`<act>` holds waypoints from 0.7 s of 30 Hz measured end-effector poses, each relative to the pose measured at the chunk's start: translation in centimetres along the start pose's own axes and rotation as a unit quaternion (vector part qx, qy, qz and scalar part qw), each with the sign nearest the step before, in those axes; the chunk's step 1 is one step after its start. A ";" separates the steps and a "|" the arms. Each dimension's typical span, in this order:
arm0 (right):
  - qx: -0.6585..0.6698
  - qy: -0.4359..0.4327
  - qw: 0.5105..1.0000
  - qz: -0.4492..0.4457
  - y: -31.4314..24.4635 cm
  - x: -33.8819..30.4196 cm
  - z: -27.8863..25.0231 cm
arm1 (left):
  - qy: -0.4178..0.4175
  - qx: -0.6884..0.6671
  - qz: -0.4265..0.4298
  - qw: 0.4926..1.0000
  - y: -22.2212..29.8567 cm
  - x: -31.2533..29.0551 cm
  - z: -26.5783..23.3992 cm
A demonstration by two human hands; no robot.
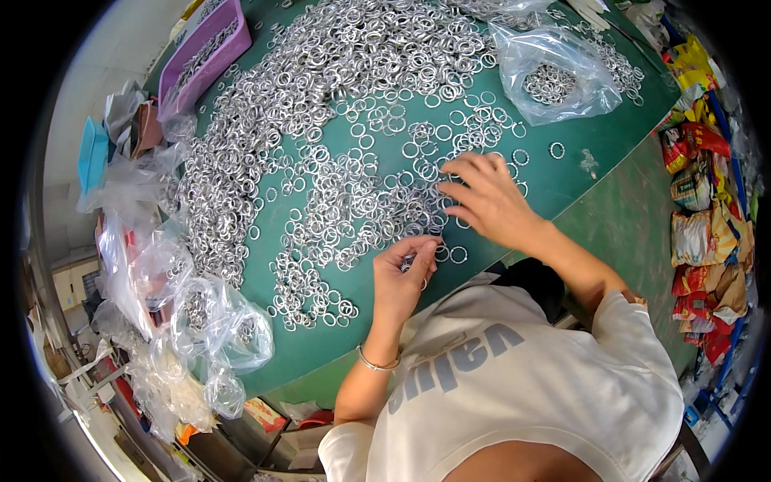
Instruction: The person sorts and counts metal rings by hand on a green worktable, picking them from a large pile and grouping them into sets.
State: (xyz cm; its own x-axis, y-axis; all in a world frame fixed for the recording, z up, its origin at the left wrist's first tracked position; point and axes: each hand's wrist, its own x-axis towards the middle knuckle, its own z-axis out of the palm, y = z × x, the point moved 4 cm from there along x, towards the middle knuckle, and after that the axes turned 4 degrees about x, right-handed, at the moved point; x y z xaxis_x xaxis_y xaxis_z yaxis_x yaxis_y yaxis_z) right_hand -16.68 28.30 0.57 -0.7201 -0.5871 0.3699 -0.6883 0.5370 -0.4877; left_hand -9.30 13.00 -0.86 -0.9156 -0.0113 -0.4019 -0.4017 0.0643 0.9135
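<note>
Many small silver metal rings (345, 193) lie in a loose spread on a green table (281, 353). My left hand (401, 277) is at the spread's near edge, fingers curled and thumb pressed in, with a few metal rings (408, 261) showing in its grasp. To its right, my right hand (491, 201) hovers over or touches the rings with fingers apart; nothing shows held in it, though its fingertips partly cover the rings below. A few single rings (458, 255) lie between my hands and the table edge.
A large heap of rings (369, 48) fills the far side and left. A purple bin (233, 50) of rings stands far left, a clear bag (518, 84) of rings far right. Plastic bags (229, 321) crowd the left edge. Colourful packages (695, 233) line the right.
</note>
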 end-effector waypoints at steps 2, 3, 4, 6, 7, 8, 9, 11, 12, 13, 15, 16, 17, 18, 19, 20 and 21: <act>-0.022 0.016 1.000 0.011 1.3 -0.1 -0.7 | 0.077 0.104 0.074 0.989 0.1 -0.3 -0.8; -0.033 0.024 0.999 0.017 1.8 -0.1 -1.0 | 0.090 0.104 0.059 0.989 0.1 -0.4 -1.3; -0.076 0.039 0.996 0.030 2.1 -0.1 -1.4 | 0.100 0.103 0.044 0.989 0.1 -0.5 -2.0; -0.044 0.048 0.997 0.036 1.9 0.1 -1.3 | 0.102 0.081 0.047 0.990 -0.7 -0.3 -3.2; -0.027 0.052 0.997 0.039 1.5 0.2 -1.2 | 0.073 -0.038 -0.011 0.997 -1.1 -0.3 -3.5; -0.002 0.033 0.999 0.027 0.6 0.5 -0.6 | 0.043 -0.157 -0.068 0.984 -1.1 -0.2 -3.5; 0.026 0.017 1.000 0.004 -0.6 0.9 0.2 | 0.013 -0.273 -0.123 0.954 -1.3 -0.1 -3.3; 0.087 -0.015 0.995 -0.044 -2.9 1.8 1.6 | 0.005 -0.391 -0.137 0.910 -1.9 0.0 -3.5; 0.054 -0.038 0.996 -0.057 -2.9 1.8 2.0 | -0.007 -0.447 -0.138 0.884 -2.3 0.0 -3.7; 0.057 -0.043 0.996 -0.048 -2.5 1.8 2.0 | -0.017 -0.501 -0.138 0.854 -2.5 -0.3 -4.0; 0.055 -0.052 0.997 -0.030 -0.9 1.5 1.6 | 0.022 -0.518 -0.127 0.846 -2.5 -0.7 -4.4; 0.039 -0.039 0.998 -0.025 -0.4 1.4 1.2 | 0.052 -0.519 -0.128 0.843 -2.2 -1.0 -4.4; 0.026 -0.028 0.999 -0.014 0.0 1.3 0.8 | 0.082 -0.520 -0.129 0.840 -2.2 -1.2 -4.6; 0.014 -0.017 1.000 -0.002 0.2 1.3 0.3 | 0.098 -0.526 -0.132 0.835 -2.7 -1.4 -4.9; 0.001 -0.005 1.000 0.010 0.4 1.4 -0.1 | 0.079 -0.490 -0.112 0.861 -2.8 -1.5 -5.2; -0.023 0.031 0.999 0.025 0.6 1.3 -0.4 | 0.061 -0.454 -0.092 0.884 -3.0 -1.7 -5.5; -0.018 0.037 0.999 0.034 0.5 1.3 -0.4 | 0.042 -0.416 -0.071 0.906 -3.0 -1.8 -5.6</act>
State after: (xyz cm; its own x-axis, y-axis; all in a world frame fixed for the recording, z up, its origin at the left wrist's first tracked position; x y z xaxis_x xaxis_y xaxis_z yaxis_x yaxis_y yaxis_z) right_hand -17.99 28.03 1.14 -0.7685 -0.5035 0.3949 -0.6398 0.5958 -0.4855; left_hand -6.53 7.22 -2.50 -0.8378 -0.0385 -0.5447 -0.3563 -0.7173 0.5988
